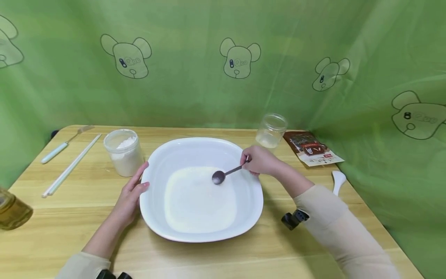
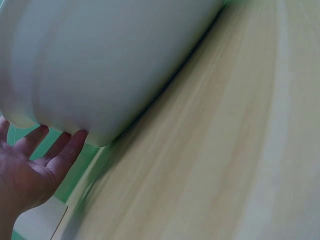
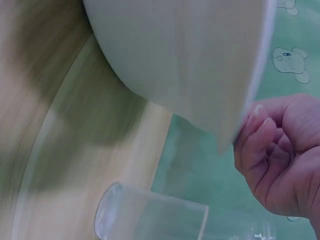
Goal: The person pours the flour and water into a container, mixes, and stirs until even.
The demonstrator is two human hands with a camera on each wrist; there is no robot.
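A large white basin (image 1: pixel 202 237) stands on the wooden table, with a smooth whitish layer (image 1: pixel 200 205) in its bottom; powder or liquid, I cannot tell. My left hand (image 1: pixel 126 199) touches the basin's left rim, and in the left wrist view its fingers (image 2: pixel 70 152) reach out with their tips against the outer wall. With curled fingers my right hand (image 1: pixel 261 161) holds a dark spoon (image 1: pixel 218 177) by its handle at the right rim. The spoon's bowl is over the whitish layer. In the right wrist view the basin wall hides the spoon.
Left of the basin stands an uncovered jar of white powder (image 1: pixel 124 159). Chopsticks (image 1: pixel 73 164) and a blue-handled fork (image 1: pixel 55 152) lie farther left, near an amber jar (image 1: pixel 14 211). A clear jar (image 1: pixel 271 130), a brown packet (image 1: pixel 308 147) and a white utensil (image 1: pixel 338 180) are at right.
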